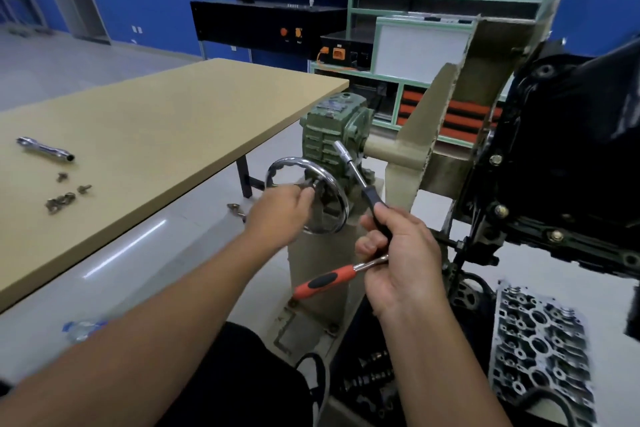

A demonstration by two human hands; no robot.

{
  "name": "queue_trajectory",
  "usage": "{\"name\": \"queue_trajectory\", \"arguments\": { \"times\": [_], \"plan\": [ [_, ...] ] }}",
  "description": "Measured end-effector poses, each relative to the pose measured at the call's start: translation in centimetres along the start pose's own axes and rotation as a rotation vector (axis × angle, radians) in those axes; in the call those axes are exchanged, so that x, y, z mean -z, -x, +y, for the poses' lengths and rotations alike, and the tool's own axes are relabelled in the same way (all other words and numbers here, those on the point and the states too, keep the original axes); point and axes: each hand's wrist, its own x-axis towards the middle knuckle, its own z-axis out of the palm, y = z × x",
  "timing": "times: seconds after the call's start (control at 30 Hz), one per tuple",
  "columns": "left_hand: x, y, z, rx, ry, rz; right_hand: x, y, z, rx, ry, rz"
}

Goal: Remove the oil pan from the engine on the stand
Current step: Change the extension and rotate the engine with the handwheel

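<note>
Lying nearest on the floor is a cylinder head (540,350). Above it, the right hand (398,253) grips two tools together, an orange-handled ratchet (325,282) and a black-handled socket driver (360,177). The left hand (280,211) holds the chrome handwheel (308,198) of the green gearbox (332,128). Left, the tan table (156,121) carries bolts (65,192) and a wrench (45,148). The black oil pan (581,135) sits on the engine at right. Behind stand green shelves (398,80) and a blue wall (145,10).

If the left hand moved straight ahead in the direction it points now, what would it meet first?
The left hand already grips the chrome handwheel of the stand. Straight beyond it, the green gearbox would probably come first, though depth is unclear.
</note>
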Motion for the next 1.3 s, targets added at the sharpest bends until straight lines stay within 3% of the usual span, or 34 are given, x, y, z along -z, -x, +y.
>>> {"name": "queue_trajectory", "arguments": {
  "times": [0.1,0.2,0.3,0.43,0.5,0.67,0.83,0.9,1.03,1.2,1.3],
  "plan": [
    [-3.4,1.3,0.7,0.009,-0.023,-0.133,0.3,0.3,-0.2,0.035,0.006,0.003],
    [-7.6,1.9,-0.1,-0.027,-0.339,-0.323,0.3,0.4,0.3,0.054,0.0,0.028],
    [-10.3,2.5,-2.7,0.048,-0.549,-0.38,0.1,0.5,1.1,0.053,0.017,0.003],
    [-7.3,1.4,-8.3,-0.027,-0.86,-0.316,0.4,0.5,1.9,0.046,0.033,-0.029],
    [-4.8,0.4,-9.9,-0.028,-0.908,-0.255,0.7,0.6,2.2,0.044,0.043,-0.036],
    [1.5,-2.5,-8.4,-0.029,-0.972,-0.182,1.2,0.6,1.9,0.041,0.073,-0.017],
    [3.8,-2.9,-4.1,-0.024,-0.847,-0.111,0.9,0.2,1.2,0.072,0.031,-0.011],
    [2.9,-2.1,-1.5,-0.086,-0.759,-0.089,0.6,-0.1,1.1,0.101,-0.007,-0.025],
    [-3.8,1.8,1.4,-0.166,-0.544,-0.284,0.1,-0.5,1.2,0.129,-0.043,-0.035],
    [-7.8,3.1,-4.5,-0.141,-0.551,-0.4,-0.5,-1.0,2.3,0.088,-0.025,-0.021],
    [-7.0,2.1,-8.5,-0.081,-0.679,-0.331,-0.5,-0.6,2.6,0.057,-0.007,0.012]
  ]
}}
